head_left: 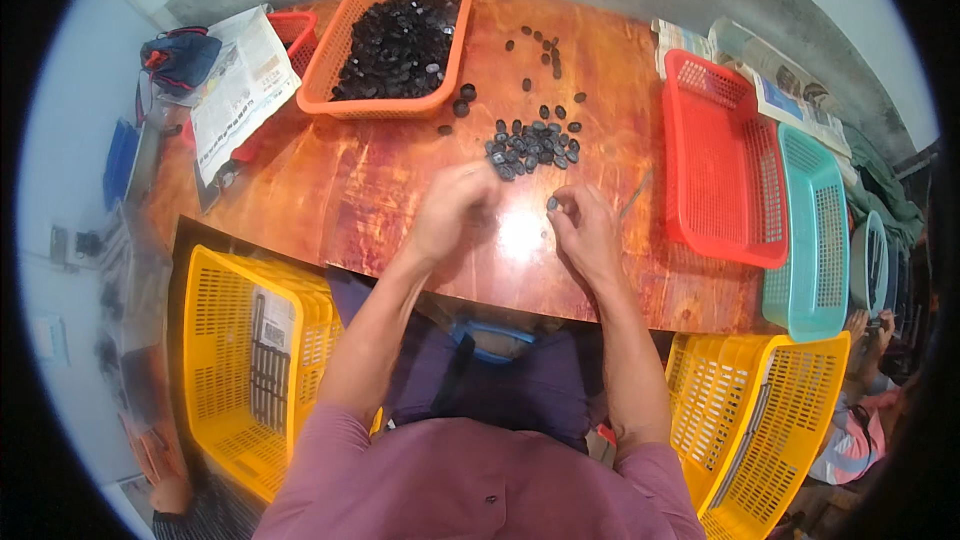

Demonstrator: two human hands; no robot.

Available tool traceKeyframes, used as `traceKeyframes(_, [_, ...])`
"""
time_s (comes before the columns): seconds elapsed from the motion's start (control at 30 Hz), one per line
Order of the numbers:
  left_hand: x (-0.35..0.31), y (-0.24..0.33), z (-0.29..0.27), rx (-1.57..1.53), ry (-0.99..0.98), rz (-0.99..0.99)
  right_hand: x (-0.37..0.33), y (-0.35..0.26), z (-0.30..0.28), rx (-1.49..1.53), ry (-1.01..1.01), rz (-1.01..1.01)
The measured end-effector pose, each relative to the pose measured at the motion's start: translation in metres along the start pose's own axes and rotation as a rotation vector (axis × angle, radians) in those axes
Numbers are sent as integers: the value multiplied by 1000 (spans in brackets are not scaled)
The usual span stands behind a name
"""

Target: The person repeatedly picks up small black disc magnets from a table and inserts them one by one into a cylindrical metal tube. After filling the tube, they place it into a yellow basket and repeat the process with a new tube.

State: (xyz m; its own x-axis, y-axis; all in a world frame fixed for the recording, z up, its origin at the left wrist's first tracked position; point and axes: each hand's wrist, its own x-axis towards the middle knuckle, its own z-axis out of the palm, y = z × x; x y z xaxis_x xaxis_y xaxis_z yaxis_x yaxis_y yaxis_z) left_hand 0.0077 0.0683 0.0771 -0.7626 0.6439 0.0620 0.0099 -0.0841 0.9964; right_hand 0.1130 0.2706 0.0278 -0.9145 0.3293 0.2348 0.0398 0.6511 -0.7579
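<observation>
Between the thumb and forefinger of my right hand point(590, 228) is a small dark oval piece point(552, 204), held just above the table near a bright glare spot. My left hand point(453, 208) is curled to the left of it, its fingers smeared by motion, so whether it holds anything is unclear. Just beyond both hands lies a loose pile of black oval pieces point(530, 148). An orange basket point(455, 80) heaped with many more dark pieces point(395, 45) stands farther back on the left.
Red point(725, 180) and teal point(800, 285) baskets line the table's right end. Yellow crates stand below the table edge, left point(215, 340) and right point(790, 440). Newspaper point(240, 90) covers the back left corner. Scattered pieces point(527, 85) dot the far middle. Another person sits at far right.
</observation>
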Motion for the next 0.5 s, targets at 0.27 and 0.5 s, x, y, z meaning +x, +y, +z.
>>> traceKeyframes(0.27, [11,15,-6,-229,-18,61,2,7,-1,-34,28,-30])
traceKeyframes(0.5, [-4,14,-2,-322,-31,66,2,3,-1,-26,9,2])
